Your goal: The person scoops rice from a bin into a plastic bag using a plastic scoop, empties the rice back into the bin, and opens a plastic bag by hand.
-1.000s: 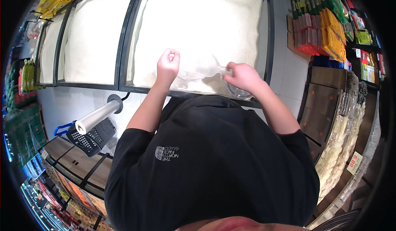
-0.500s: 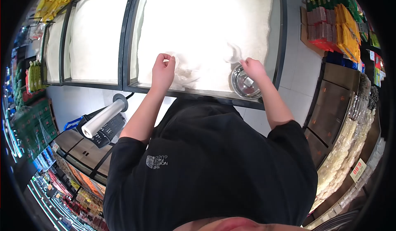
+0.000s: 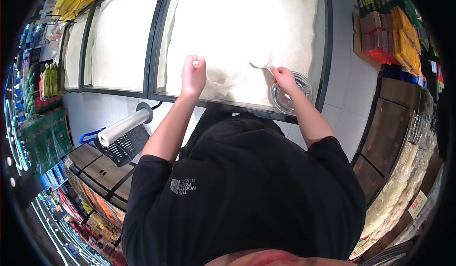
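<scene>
My left hand (image 3: 194, 76) is closed on the edge of a thin, see-through plastic bag (image 3: 227, 81), which hangs over the near part of a bin. My right hand (image 3: 285, 80) grips the handle of a pale scoop (image 3: 260, 65), its head pointing left toward the bag. Beneath both hands lies a wide bed of white loose goods (image 3: 247, 23); glare hides whether it is rice or flour. A shiny round bowl (image 3: 280, 103) rests at the bin's near right corner, partly covered by my right forearm.
A black frame (image 3: 153, 42) divides this bin from another white-filled bin (image 3: 126, 38) on the left. Below left is a plastic bag roll (image 3: 124, 127) on a holder beside a black perforated basket (image 3: 126, 147). Packaged goods (image 3: 403, 38) line the right aisle.
The scoop has swung left toward the bag, its head turning in my right hand. The bag has spread wider beside my left hand. The whole view has shifted slightly right.
</scene>
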{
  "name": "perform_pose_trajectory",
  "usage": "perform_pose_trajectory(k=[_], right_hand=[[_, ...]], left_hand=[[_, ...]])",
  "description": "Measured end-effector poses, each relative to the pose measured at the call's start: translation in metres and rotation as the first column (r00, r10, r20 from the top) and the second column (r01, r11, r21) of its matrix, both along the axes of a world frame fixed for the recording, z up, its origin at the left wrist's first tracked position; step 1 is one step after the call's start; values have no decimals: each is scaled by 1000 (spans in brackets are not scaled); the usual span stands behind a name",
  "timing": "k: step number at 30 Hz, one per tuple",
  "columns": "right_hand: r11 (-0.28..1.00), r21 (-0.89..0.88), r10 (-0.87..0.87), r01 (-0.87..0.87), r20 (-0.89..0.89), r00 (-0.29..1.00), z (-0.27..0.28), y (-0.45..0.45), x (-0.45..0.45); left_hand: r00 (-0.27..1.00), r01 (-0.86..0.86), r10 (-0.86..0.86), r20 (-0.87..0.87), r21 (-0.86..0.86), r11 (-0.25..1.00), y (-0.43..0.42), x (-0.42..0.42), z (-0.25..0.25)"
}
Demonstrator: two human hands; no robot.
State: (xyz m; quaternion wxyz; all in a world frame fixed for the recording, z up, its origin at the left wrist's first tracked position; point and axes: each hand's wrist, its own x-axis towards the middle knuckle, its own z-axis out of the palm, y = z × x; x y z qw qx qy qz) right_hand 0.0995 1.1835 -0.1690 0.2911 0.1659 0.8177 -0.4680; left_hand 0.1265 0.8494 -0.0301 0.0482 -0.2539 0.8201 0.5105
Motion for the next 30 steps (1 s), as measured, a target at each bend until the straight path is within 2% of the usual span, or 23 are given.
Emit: perform_pose_trajectory(k=[3,6,8,11,14,17,20,23,25,27,30], right_hand=[[993,-96,-68,74,65,996,23,23,13],[997,-43,-63,65,40,997,63,35,18],[997,-53,-48,50,31,998,68,48,20],[997,-68,-20,22,30,999,100,57,17],[997,-14,76,-76,7,997,132,52,13],[987,-56,152,-150,20,988,147,44,9],[967,-120,238,-227,95,967,162,26,4],[919,-10,393,-394,107,913,179,-12,-9],[824,129,543,-551,97,834,180,-48,-20],[501,428,829,-752,11,559,174,-90,-29],[305,606,905,-735,54,421,183,-154,-16]], left_hand=[[997,-19,25,-75,80,997,2,0,-6],[988,-13,42,-146,196,981,4,1,-12],[978,6,45,-203,245,970,4,-1,-21],[988,-107,121,-96,138,985,8,-12,-35],[982,-65,89,-164,147,987,2,-18,-56],[979,-72,109,-175,205,976,7,-20,-53],[979,-48,52,-197,23,999,15,-20,-40],[986,-2,8,-167,36,999,15,-17,-26],[988,20,-6,-157,87,996,17,-14,-13],[986,49,-29,-164,120,992,19,-10,-13],[982,95,-67,-175,153,984,20,-3,-14]])
